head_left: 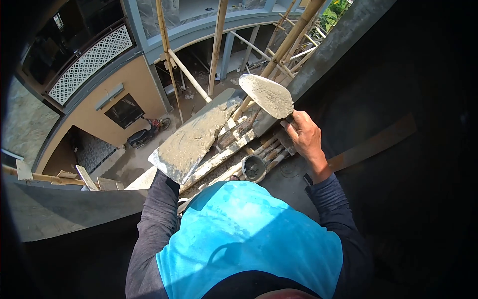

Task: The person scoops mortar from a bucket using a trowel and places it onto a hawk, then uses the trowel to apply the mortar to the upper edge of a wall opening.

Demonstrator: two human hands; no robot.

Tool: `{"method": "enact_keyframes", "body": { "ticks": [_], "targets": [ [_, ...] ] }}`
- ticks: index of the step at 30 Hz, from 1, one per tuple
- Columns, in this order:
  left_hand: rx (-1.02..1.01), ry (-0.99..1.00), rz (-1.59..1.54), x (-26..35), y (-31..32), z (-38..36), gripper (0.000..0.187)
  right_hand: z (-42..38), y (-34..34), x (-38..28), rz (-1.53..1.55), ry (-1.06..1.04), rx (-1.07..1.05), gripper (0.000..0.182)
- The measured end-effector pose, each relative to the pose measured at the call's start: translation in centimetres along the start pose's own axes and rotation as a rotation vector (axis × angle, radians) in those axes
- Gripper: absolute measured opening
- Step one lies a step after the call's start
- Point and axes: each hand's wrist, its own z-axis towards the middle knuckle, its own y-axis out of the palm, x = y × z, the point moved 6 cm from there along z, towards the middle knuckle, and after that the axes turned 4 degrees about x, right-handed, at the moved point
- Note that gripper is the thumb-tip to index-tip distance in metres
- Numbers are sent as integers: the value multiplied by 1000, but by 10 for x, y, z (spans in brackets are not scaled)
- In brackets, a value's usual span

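Observation:
My right hand [306,137] is closed around the handle of a trowel [266,94]. The trowel's rounded blade is coated with wet grey mortar and points up and to the left. At the end of my left sleeve [162,199] is a flat mortar board [191,134], spread with a layer of mortar [199,132]. My left hand is hidden underneath, bearing the board up. The blade is just beyond the board's right end, with a small gap between them in view. Below, a bucket [254,168] with grey mix stands on the scaffold.
Bamboo scaffold poles [217,50] rise ahead, and planks [219,162] lie under the board. A dark wall [388,164] closes off the right; a grey ledge [74,207] runs along the left. Far below, a motorcycle [142,134] stands beside a building [119,94].

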Motion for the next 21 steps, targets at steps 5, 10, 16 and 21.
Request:
{"method": "enact_keyframes", "body": {
  "ticks": [5, 10, 16, 21],
  "targets": [
    [107, 159, 490, 25, -34, 4, 33, 8, -7, 9, -33, -141, -275, 32],
    [255, 204, 943, 30, -68, 24, 30, -13, 13, -9, 147, -217, -359, 28],
    [314, 75, 1112, 25, -102, 37, 28, -31, 26, -30, 261, -172, -431, 28],
    [339, -91, 1152, 27, -152, 57, 33, -34, 35, -37, 468, -179, -498, 24]
  ]
}}
